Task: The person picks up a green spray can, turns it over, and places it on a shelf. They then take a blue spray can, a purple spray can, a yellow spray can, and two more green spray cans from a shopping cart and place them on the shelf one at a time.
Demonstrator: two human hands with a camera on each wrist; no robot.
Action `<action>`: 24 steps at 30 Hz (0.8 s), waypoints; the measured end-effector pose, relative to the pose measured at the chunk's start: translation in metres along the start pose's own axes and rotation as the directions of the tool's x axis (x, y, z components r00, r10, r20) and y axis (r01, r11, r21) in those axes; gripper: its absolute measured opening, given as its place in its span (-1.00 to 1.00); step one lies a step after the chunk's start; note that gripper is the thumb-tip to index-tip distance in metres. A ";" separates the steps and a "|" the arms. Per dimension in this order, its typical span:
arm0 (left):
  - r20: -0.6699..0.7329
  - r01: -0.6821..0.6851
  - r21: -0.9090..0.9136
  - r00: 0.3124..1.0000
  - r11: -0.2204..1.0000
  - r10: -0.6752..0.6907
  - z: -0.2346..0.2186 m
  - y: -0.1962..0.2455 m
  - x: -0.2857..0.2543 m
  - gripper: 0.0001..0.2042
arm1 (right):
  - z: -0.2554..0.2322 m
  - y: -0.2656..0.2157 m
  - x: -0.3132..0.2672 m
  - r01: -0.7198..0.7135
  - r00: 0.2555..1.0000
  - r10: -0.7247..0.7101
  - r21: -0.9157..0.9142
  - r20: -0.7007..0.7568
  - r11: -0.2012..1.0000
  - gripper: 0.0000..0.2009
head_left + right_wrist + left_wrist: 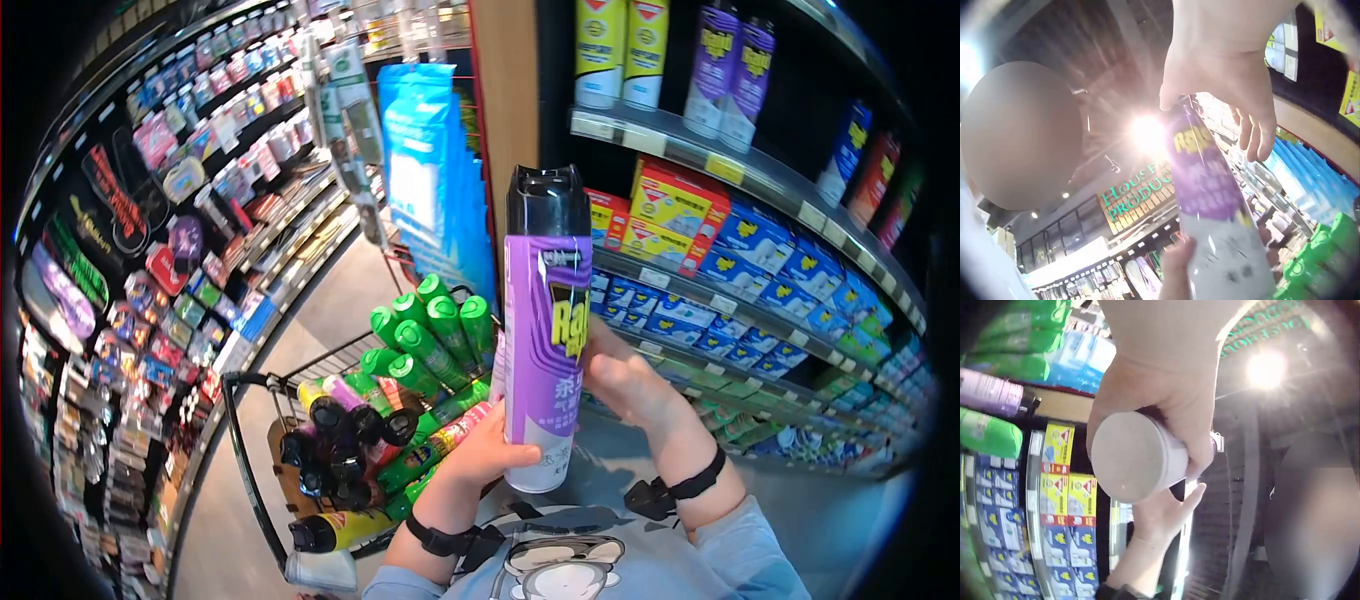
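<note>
My left hand [485, 450] grips a tall purple aerosol spray can [545, 350] near its base, the thumb lying across the front. The can stands upright before my chest, with a black cap and yellow lettering on the label. Its pale round bottom faces the camera in the left wrist view. Beside the can's right side is my right hand [630, 380], its fingers partly hidden behind the can in the head view. In the right wrist view that hand's fingers hang loose by the can's upper end, not wrapped round it.
A black-rimmed shopping cart [243, 450] to my left holds several green-capped bottles [425, 355] and black-capped cans [350, 450]. Shelves on the right carry more spray cans [715, 70] and yellow-red boxes [670, 215]. Blue packs [420, 150] hang ahead.
</note>
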State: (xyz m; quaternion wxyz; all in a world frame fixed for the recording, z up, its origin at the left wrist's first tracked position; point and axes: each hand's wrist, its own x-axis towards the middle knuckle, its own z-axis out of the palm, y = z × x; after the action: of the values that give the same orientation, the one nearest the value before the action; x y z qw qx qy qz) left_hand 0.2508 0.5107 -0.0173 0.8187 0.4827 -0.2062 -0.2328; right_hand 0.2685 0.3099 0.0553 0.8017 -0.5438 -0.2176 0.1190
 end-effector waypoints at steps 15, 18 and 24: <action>0.243 0.262 -0.233 0.948 0.937 -0.205 0.053 0.007 0.035 -0.10 | -0.030 0.009 -0.026 -0.039 0.930 0.151 0.317 -0.336 0.948 -0.41; 0.069 0.094 -0.052 0.993 0.994 -0.091 0.057 0.003 0.034 0.01 | -0.035 0.008 -0.027 0.057 0.920 0.087 0.349 -0.383 0.935 -0.43; 0.029 0.270 -0.049 0.963 0.962 -0.269 0.066 -0.005 0.032 -0.03 | -0.048 0.016 -0.028 0.270 0.930 -0.143 0.367 -0.338 0.890 -0.18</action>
State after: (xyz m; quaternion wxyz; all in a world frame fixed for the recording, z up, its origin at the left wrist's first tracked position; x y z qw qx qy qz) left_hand 0.2386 0.4444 0.0112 0.7895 0.4818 -0.1415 -0.3528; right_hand 0.2677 0.2645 0.0193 0.9290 -0.3498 -0.1203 -0.0095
